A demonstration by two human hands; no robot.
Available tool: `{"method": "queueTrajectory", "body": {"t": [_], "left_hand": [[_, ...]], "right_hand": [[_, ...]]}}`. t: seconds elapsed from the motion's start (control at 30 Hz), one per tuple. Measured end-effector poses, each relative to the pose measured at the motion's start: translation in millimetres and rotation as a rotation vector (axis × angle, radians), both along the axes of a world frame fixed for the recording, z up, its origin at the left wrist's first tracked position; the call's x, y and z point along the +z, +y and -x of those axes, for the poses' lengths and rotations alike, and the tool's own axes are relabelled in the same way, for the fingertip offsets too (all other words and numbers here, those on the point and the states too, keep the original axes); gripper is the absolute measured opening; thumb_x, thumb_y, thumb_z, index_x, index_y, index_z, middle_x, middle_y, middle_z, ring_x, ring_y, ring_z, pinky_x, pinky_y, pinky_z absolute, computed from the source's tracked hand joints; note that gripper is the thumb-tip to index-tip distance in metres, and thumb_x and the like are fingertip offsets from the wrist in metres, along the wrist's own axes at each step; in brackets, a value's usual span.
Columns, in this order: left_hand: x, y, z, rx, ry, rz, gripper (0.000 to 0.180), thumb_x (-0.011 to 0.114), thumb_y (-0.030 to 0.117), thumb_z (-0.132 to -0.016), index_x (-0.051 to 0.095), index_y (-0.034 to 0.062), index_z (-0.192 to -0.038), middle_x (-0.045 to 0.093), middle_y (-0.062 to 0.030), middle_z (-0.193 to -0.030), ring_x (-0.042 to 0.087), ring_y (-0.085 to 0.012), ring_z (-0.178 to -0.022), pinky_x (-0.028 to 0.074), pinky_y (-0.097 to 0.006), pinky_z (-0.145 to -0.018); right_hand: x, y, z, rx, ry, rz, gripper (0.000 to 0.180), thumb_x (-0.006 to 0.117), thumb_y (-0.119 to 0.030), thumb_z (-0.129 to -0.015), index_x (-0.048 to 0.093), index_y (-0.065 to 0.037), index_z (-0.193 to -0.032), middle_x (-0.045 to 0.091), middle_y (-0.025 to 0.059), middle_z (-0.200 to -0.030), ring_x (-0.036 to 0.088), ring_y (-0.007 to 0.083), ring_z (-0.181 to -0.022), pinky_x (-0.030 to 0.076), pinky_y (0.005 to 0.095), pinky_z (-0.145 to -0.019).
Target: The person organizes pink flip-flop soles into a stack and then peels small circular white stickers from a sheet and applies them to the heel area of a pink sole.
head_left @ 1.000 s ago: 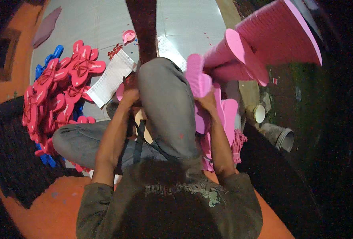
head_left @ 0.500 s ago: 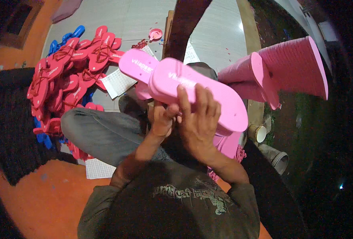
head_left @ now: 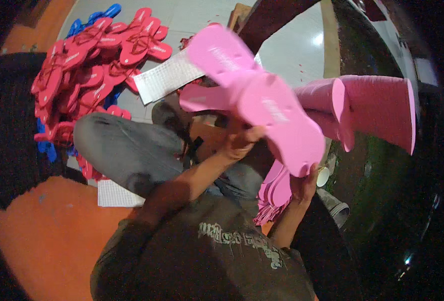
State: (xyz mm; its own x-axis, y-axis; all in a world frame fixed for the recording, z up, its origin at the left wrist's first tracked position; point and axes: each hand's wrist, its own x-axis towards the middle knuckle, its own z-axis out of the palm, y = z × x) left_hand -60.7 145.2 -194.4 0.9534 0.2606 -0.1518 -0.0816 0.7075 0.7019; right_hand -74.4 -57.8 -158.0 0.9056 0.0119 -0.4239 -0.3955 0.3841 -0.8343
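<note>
Over my lap I hold a pink flip-flop sole (head_left: 294, 128), tilted, with pale printing on its upper face. My left hand (head_left: 242, 142) is closed on its near edge, the fingers partly hidden beneath. My right hand (head_left: 303, 184) grips the rounded lower right end, fingertips at the rim. Beyond it, a second pink sole (head_left: 219, 50) points up and away, blurred and partly covered. A third pink sole (head_left: 204, 98) sticks out to the left below that one. Whether my left hand also holds these two, I cannot tell.
At the left lies a heap of red flip-flops (head_left: 84, 75) with straps, some blue flip-flops (head_left: 94, 20) behind. Long stacks of pink soles (head_left: 377, 108) stand at the right. Pink straps (head_left: 269, 213) and more soles (head_left: 277, 185) lie by my right forearm. White gridded sheets (head_left: 167, 80) lie on the tiles.
My right hand has gone from the sole's upper face to its lower right end. The soles have fanned apart and turned, and the view has shifted slightly.
</note>
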Motion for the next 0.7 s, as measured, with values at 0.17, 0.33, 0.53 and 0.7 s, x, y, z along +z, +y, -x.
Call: {"method": "queueTrajectory", "body": {"t": [0.17, 0.33, 0.53, 0.7], "left_hand": [[37, -10, -33, -0.154, -0.328, -0.113, 0.093, 0.071, 0.037, -0.065, 0.013, 0.0053, -0.130, 0.029, -0.0095, -0.126, 0.029, -0.0204, -0.117, 0.026, -0.035, -0.098], [2, -51, -58, -0.099, -0.449, -0.322, 0.091, 0.064, 0.033, -0.074, 0.003, 0.0032, -0.134, 0.022, -0.0119, -0.133, 0.024, -0.0220, -0.123, 0.021, -0.035, -0.102], [14, -30, -38, -0.228, -0.268, -0.360, 0.062, 0.039, 0.023, -0.089, 0.002, 0.0006, -0.133, 0.023, -0.0170, -0.132, 0.024, -0.0278, -0.124, 0.022, -0.033, -0.102], [33, 11, -43, -0.440, -0.042, -0.519, 0.052, 0.039, 0.019, -0.089, 0.015, 0.0009, -0.131, 0.036, -0.0153, -0.126, 0.033, -0.0244, -0.120, 0.026, -0.032, -0.100]], "right_hand": [[4, -24, -24, -0.164, 0.010, -0.136, 0.054, 0.057, -0.028, -0.081, 0.037, -0.006, -0.126, 0.045, 0.0118, -0.124, 0.043, 0.0281, -0.114, 0.032, 0.0463, -0.097], [16, -22, -45, -0.083, -0.034, -0.366, 0.053, 0.056, -0.029, -0.080, 0.039, -0.008, -0.126, 0.044, 0.0126, -0.124, 0.038, 0.0287, -0.117, 0.027, 0.0484, -0.099], [34, 16, -49, -0.093, 0.029, -0.161, 0.055, 0.055, -0.033, -0.081, 0.036, -0.008, -0.127, 0.040, 0.0107, -0.128, 0.035, 0.0282, -0.119, 0.029, 0.0483, -0.097], [24, 42, -67, 0.110, -0.033, -0.263, 0.058, 0.054, -0.034, -0.082, 0.032, -0.008, -0.129, 0.038, 0.0115, -0.130, 0.034, 0.0291, -0.121, 0.028, 0.0492, -0.098]]}}
